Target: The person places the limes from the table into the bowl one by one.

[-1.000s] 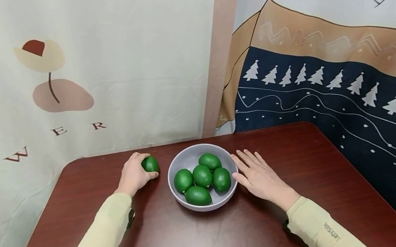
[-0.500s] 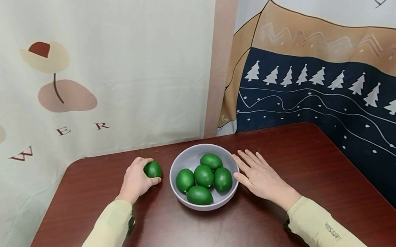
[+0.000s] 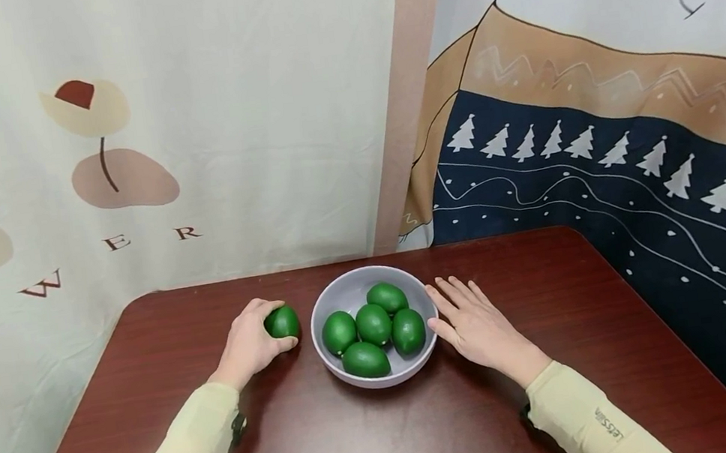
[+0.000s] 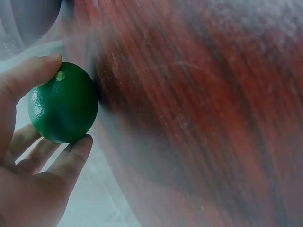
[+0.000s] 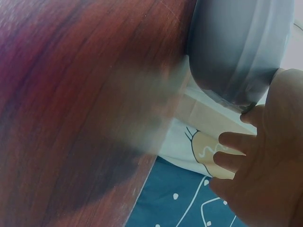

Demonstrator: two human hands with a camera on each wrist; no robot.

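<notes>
My left hand (image 3: 251, 341) grips a green lime (image 3: 283, 322) between thumb and fingers, just left of the bowl. In the left wrist view this lime (image 4: 64, 105) shows its pale stem end beside the thumb, close to the tabletop; whether it touches the wood I cannot tell. A light grey bowl (image 3: 382, 381) stands at the table's far middle with several limes (image 3: 373, 324) inside. My right hand (image 3: 477, 323) has its fingers extended, and its thumb and index finger touch the bowl's right side. The right wrist view shows the bowl's outer wall (image 5: 239, 47) against that hand (image 5: 265, 156).
The dark red wooden table (image 3: 389, 442) has rounded far corners. Behind its far edge hangs a pale curtain (image 3: 268, 117) with printed shapes and letters. A navy and tan printed cloth (image 3: 567, 171) hangs at the right.
My left hand and the lime in its grip have come slightly nearer to me. The right hand stays at the bowl, and the bowl's limes look unchanged.
</notes>
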